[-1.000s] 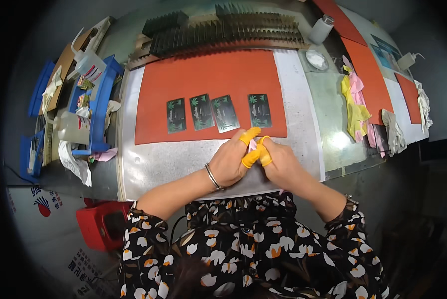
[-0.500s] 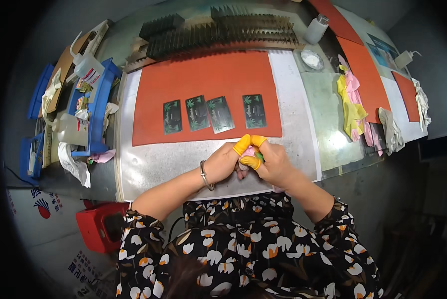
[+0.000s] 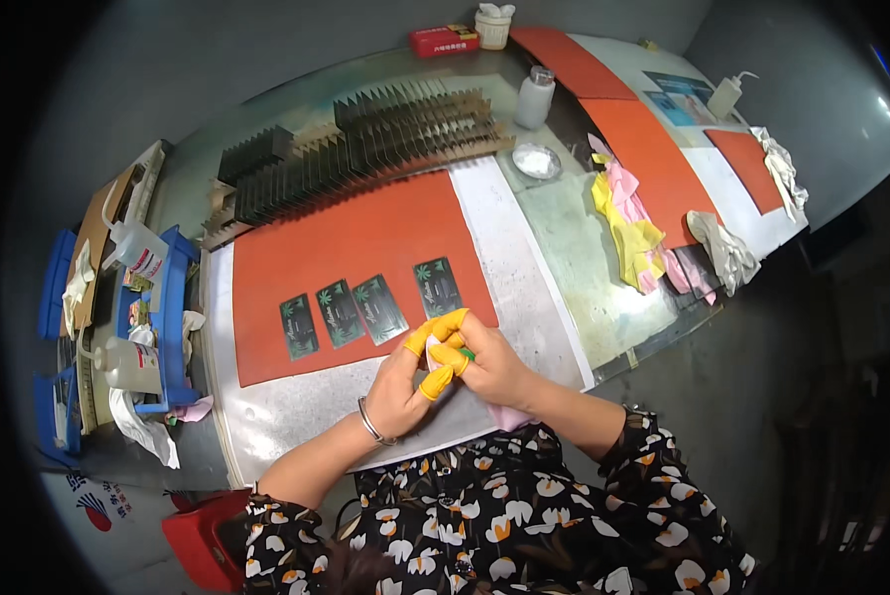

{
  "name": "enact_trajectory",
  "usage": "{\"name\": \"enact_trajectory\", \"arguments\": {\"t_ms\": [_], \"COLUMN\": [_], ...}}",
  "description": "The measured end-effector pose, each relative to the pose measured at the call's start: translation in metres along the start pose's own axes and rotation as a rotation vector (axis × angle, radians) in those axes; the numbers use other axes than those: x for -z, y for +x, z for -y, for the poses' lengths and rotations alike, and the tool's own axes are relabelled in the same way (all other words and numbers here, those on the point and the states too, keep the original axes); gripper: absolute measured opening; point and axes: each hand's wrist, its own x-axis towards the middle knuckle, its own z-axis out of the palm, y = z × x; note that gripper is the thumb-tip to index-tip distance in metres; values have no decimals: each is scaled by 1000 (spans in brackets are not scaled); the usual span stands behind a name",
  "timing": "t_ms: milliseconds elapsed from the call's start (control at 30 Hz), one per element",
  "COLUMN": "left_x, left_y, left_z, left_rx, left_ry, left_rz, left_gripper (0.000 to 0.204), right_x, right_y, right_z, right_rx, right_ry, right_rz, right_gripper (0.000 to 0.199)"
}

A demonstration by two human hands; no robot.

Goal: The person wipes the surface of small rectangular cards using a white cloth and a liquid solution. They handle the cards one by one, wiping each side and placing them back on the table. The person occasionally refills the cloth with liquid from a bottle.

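Observation:
My left hand point(image 3: 400, 390) and my right hand point(image 3: 494, 365) meet over the front edge of an orange mat point(image 3: 356, 233), yellow covers on their fingertips. Both are closed around a bunched pink cloth point(image 3: 432, 354), which shows pale between the fingers. A bit of green shows at my right fingers, its kind unclear. Pink fabric point(image 3: 509, 416) also hangs below my right wrist. Just beyond the hands lie several dark cards with green leaf prints: a lone card point(image 3: 438, 286) at the right, and to its left a closer group with one card point(image 3: 379, 309) nearest.
Slotted racks point(image 3: 365, 149) filled with dark cards stand behind the mat. A bottle point(image 3: 535, 97) and a dish of white material point(image 3: 536, 161) are at the back right, yellow and pink cloths point(image 3: 628, 233) nearer. Squeeze bottles point(image 3: 127, 364) and a blue tray point(image 3: 174, 327) stand left.
The whole view has shifted and tilted, so the table appears lower and further left. My hands stay together on the cloth, with the left thumb now showing at the near side.

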Motion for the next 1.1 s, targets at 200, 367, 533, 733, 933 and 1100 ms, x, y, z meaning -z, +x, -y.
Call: {"name": "enact_trajectory", "arguments": {"t_ms": [200, 367, 533, 733, 933, 1100], "left_x": [5, 5, 17, 12, 13, 13], "left_y": [15, 14, -22, -42, -47, -48], "left_z": [-3, 2, -4, 8, 19, 19], "left_rx": [157, 145, 62, 183, 225, 251], "left_ry": [-145, 63, 450, 729, 575, 570], "left_rz": [48, 109, 183, 378, 263, 212], "left_gripper": [59, 66, 67, 71, 66, 59], "right_x": [3, 32, 192, 316, 320, 312], "right_y": [9, 28, 110, 242, 306, 320], "right_z": [16, 9, 50, 44, -1, -14], "right_rx": [-196, -463, -112, 234, 260, 220], "right_ry": [440, 482, -190, -1463, -1671, -1700], "right_rz": [14, 77, -224, -256, -144, -10], "right_gripper": [18, 7, 8, 10, 12, 14]}}
